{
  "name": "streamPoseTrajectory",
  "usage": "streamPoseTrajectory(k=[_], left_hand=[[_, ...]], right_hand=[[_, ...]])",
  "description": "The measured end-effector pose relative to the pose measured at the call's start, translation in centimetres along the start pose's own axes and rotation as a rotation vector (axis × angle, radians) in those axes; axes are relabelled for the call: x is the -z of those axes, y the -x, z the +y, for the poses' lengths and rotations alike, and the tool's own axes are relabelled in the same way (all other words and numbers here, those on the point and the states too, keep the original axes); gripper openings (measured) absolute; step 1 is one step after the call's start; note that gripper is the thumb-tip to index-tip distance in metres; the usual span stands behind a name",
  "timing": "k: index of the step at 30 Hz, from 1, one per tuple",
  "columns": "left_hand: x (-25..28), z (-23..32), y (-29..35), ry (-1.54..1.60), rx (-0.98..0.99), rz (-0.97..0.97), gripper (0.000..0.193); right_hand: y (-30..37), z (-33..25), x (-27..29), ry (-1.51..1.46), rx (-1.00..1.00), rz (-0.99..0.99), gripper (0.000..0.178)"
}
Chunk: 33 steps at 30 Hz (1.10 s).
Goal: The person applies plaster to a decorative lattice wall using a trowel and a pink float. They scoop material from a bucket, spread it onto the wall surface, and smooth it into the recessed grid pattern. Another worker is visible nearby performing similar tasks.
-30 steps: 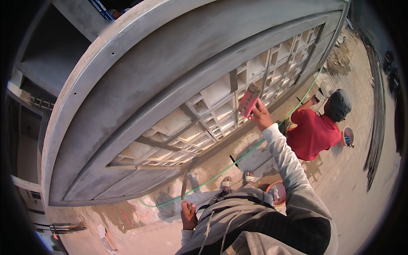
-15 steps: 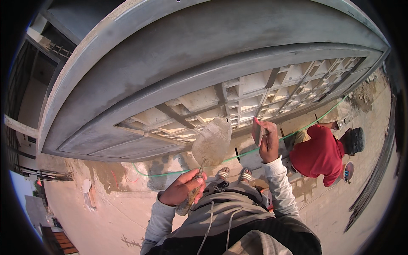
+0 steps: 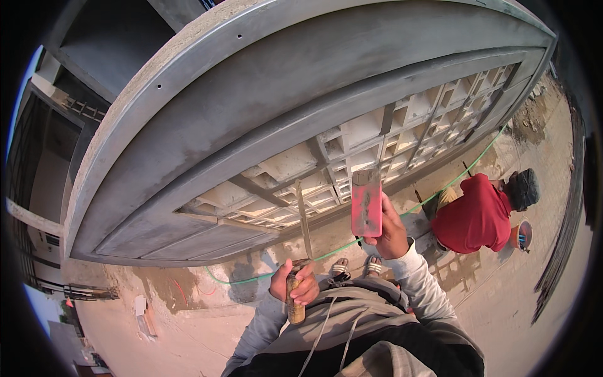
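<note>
Hands (image 3: 281,283) (image 3: 394,235) grip trowel (image 3: 304,220), pink float (image 3: 375,217); dark marks (image 3: 365,204) unreadable.

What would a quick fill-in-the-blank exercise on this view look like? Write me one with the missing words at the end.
1. While the right hand holds a pink rectangular tool, the trowel is in the ____ hand.
2. The long hose is ____ in colour.
3. The co-worker's shirt is ____.

Missing words: left; green; red.
</note>
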<state>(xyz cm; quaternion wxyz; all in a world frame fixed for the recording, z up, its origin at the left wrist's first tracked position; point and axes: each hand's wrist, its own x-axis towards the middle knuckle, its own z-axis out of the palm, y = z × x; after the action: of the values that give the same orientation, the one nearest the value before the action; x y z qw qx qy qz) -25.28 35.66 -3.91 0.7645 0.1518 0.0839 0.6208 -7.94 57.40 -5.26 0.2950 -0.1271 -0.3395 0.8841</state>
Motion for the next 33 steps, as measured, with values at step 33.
streamPoseTrajectory(k=[33], left_hand=[[3.2, 10.7, -0.7, -1.722, 0.379, -0.039, 0.052]], right_hand=[[5.4, 1.6, 0.9, -0.48, -0.835, -0.229, 0.036]])
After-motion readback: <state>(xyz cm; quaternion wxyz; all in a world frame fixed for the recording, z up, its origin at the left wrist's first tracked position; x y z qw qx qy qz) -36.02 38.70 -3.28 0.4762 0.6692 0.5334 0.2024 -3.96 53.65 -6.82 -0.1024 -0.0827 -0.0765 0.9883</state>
